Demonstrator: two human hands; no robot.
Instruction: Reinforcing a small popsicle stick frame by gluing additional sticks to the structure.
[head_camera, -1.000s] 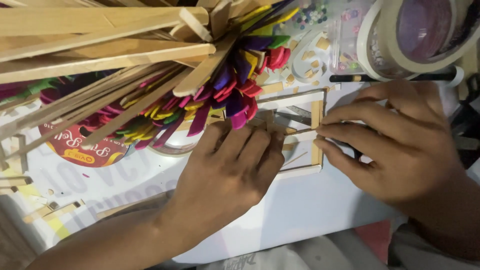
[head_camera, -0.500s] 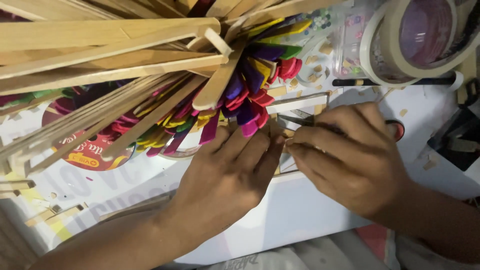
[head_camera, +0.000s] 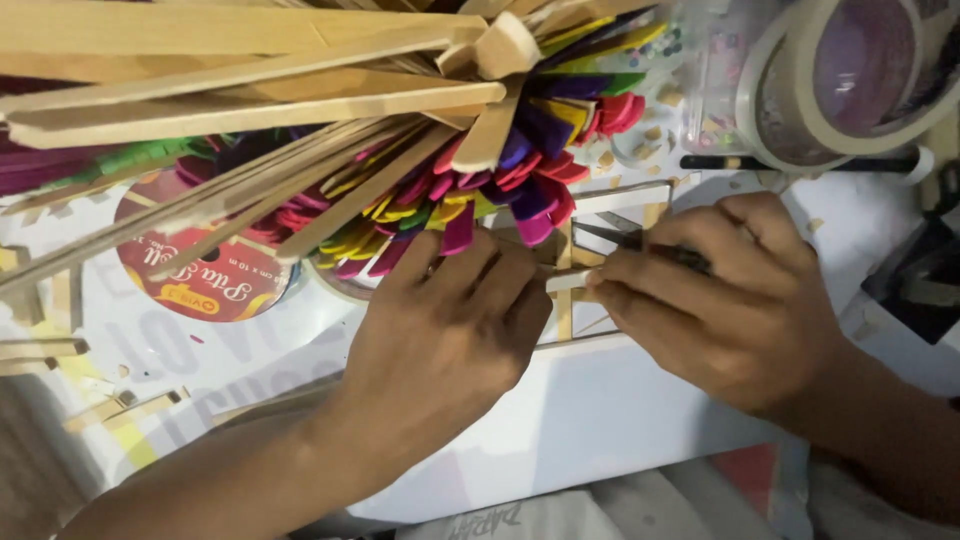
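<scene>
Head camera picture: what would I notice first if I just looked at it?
First the big fan of plain and coloured craft sticks spreading across the top. Under it, in the middle, the left hand and right hand meet over a small frame of thin wooden sticks, with the right hand gripping a thin dark tool. A big roll of tape sits top right.

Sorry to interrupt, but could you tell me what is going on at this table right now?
A person is working on a small frame of thin wooden sticks lying on a white board. The left hand presses down on the frame, while the right hand holds a short stick piece together with a dark tool, only partly visible. A bundle of plain and coloured craft sticks fans out above the hands, and rolls of tape sit at the upper right.
</scene>
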